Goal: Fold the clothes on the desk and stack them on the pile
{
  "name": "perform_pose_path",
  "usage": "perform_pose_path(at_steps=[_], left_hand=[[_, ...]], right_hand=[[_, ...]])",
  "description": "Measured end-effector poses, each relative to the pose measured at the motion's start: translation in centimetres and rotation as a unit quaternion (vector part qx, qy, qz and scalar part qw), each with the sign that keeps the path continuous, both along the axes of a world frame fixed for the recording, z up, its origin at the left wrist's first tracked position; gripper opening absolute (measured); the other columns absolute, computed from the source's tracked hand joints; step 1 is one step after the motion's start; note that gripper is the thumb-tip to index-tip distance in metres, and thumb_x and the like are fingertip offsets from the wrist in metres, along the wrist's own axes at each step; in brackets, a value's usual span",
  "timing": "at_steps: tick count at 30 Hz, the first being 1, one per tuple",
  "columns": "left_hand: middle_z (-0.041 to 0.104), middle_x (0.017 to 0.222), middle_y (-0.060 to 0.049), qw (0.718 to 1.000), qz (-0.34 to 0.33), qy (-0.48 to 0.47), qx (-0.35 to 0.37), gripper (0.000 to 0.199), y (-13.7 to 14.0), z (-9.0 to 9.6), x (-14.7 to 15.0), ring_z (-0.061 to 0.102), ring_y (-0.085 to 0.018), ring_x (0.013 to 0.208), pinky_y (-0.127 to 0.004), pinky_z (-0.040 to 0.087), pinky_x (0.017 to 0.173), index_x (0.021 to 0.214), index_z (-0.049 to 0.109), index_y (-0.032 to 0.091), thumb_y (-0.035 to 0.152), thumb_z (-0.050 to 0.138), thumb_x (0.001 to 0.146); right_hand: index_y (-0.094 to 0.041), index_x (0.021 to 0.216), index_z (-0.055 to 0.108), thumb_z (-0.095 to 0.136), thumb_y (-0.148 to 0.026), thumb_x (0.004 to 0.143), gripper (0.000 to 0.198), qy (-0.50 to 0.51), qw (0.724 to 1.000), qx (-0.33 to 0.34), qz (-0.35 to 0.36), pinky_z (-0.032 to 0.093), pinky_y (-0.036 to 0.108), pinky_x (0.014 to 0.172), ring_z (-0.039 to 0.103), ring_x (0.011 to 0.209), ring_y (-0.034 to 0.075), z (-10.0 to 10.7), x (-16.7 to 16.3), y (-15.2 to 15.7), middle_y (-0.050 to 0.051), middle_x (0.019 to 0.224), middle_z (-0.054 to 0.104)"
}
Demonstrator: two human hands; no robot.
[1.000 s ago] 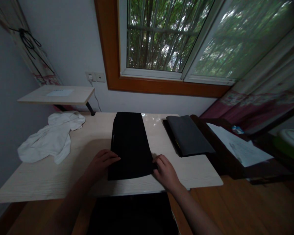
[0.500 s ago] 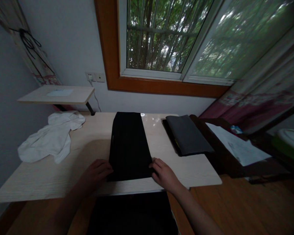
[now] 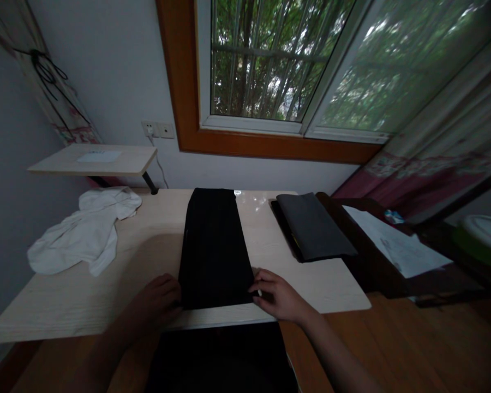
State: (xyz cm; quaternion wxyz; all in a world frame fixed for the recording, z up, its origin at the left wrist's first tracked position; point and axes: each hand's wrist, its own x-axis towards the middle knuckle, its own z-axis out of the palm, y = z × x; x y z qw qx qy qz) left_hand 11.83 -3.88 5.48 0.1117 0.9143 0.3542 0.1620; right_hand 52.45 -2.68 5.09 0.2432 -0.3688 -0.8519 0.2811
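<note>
A folded black garment (image 3: 215, 245) lies lengthwise on the pale wooden table (image 3: 147, 229), its near edge close to the table's front. At its near left corner is my left hand (image 3: 160, 299), fingers bent and closed on the cloth edge; the fingertips are partly lost in shadow. My right hand (image 3: 279, 295) pinches the near right corner between thumb and fingers. A tiny pale spot shows at those fingertips, too small to name. The far end of the garment rests flat.
A crumpled white cloth (image 3: 82, 229) lies at the left, before a small raised shelf (image 3: 65, 158). Dark grey folded fabric (image 3: 313, 226) lies on the right of the table. Beyond it, a paper sheet (image 3: 393, 240) rests on a dark surface. A window (image 3: 270, 60) is behind.
The garment's near edge has come slightly closer to the table's front. Both hands have moved a little toward me, and the right fingers have curled more tightly at the corner.
</note>
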Motion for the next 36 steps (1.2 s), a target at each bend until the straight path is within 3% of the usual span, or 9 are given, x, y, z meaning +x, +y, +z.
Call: perform_pose_path(at_steps=[3, 8, 12, 16, 22, 28, 33, 36], left_hand=[[0.067, 0.095, -0.004, 0.999, -0.006, 0.005, -0.031, 0.006, -0.2, 0.5, 0.0, 0.061, -0.020, 0.094, -0.035, 0.051, 0.084, 0.087, 0.067, 0.023, 0.026, 0.067, 0.092], [0.068, 0.089, -0.003, 0.999, 0.009, 0.005, -0.041, 0.023, 0.2, 0.0, -0.4, 0.063, -0.017, 0.085, -0.031, 0.049, 0.077, 0.085, 0.070, 0.023, 0.026, 0.053, 0.100], [0.071, 0.088, -0.002, 0.995, 0.073, -0.027, -0.064, 0.026, 1.3, -0.9, -0.4, 0.066, -0.015, 0.083, -0.029, 0.051, 0.078, 0.094, 0.073, 0.024, 0.028, 0.048, 0.103], [0.074, 0.100, -0.005, 0.981, 0.182, -0.041, -0.058, 0.024, 3.8, -1.6, 0.3, 0.067, -0.021, 0.097, -0.035, 0.052, 0.090, 0.107, 0.073, 0.024, 0.034, 0.051, 0.101], [0.075, 0.098, -0.008, 0.956, 0.292, -0.011, -0.023, 0.032, 9.3, -1.8, 0.9, 0.067, -0.025, 0.097, -0.045, 0.045, 0.100, 0.096, 0.074, 0.021, 0.036, 0.046, 0.099], [0.074, 0.100, -0.008, 0.939, 0.339, 0.024, -0.057, 0.029, 12.7, -1.7, 2.2, 0.065, -0.025, 0.100, -0.045, 0.042, 0.104, 0.099, 0.076, 0.024, 0.043, 0.055, 0.094], [0.070, 0.112, -0.012, 0.900, 0.426, 0.038, -0.079, 0.035, 14.0, -1.9, 2.9, 0.059, -0.035, 0.113, -0.047, 0.047, 0.095, 0.100, 0.074, 0.023, 0.053, 0.061, 0.090], [0.070, 0.111, -0.012, 0.898, 0.431, 0.035, -0.083, 0.036, 14.7, -2.0, 3.0, 0.059, -0.035, 0.113, -0.047, 0.047, 0.097, 0.096, 0.073, 0.022, 0.055, 0.062, 0.089]], right_hand=[[-0.022, 0.099, 0.079, 0.065, -0.024, 0.093, 0.015, 0.013, 0.999, -0.028, 0.022, 0.052, 0.032, 0.078, 0.063, 0.090, 0.020, 0.7, 0.0, 0.3, 0.006, 0.091, 0.065], [-0.020, 0.083, 0.079, 0.058, -0.030, 0.100, 0.028, 0.026, 0.996, -0.067, 0.049, 0.050, 0.031, 0.075, 0.063, 0.083, 0.017, 1.2, -0.1, 1.3, 0.005, 0.081, 0.065], [-0.022, 0.092, 0.079, 0.056, -0.031, 0.102, 0.027, 0.028, 0.998, -0.047, 0.035, 0.050, 0.030, 0.073, 0.063, 0.079, 0.017, 0.6, -0.4, 3.0, 0.004, 0.077, 0.066], [-0.024, 0.112, 0.076, 0.054, -0.028, 0.102, 0.025, 0.019, 0.998, 0.050, -0.032, 0.054, 0.035, 0.079, 0.064, 0.088, 0.020, -0.3, -1.5, 5.3, 0.007, 0.091, 0.070], [-0.025, 0.131, 0.068, 0.059, -0.026, 0.099, 0.033, -0.053, 0.984, 0.150, -0.080, 0.051, 0.050, 0.107, 0.058, 0.127, 0.028, -2.3, -4.1, 7.1, 0.012, 0.135, 0.063], [-0.022, 0.151, 0.051, 0.060, -0.033, 0.100, 0.053, -0.133, 0.976, 0.158, -0.062, 0.034, 0.057, 0.123, 0.038, 0.150, 0.031, -3.4, -5.1, 6.3, 0.013, 0.158, 0.048], [-0.023, 0.153, 0.049, 0.058, -0.033, 0.100, 0.054, -0.154, 0.974, 0.152, -0.063, 0.032, 0.057, 0.124, 0.036, 0.152, 0.030, -3.2, -5.1, 5.9, 0.012, 0.160, 0.045], [-0.023, 0.152, 0.050, 0.058, -0.033, 0.101, 0.053, -0.156, 0.974, 0.150, -0.066, 0.032, 0.057, 0.124, 0.035, 0.152, 0.030, -3.0, -5.1, 5.8, 0.012, 0.160, 0.045]])
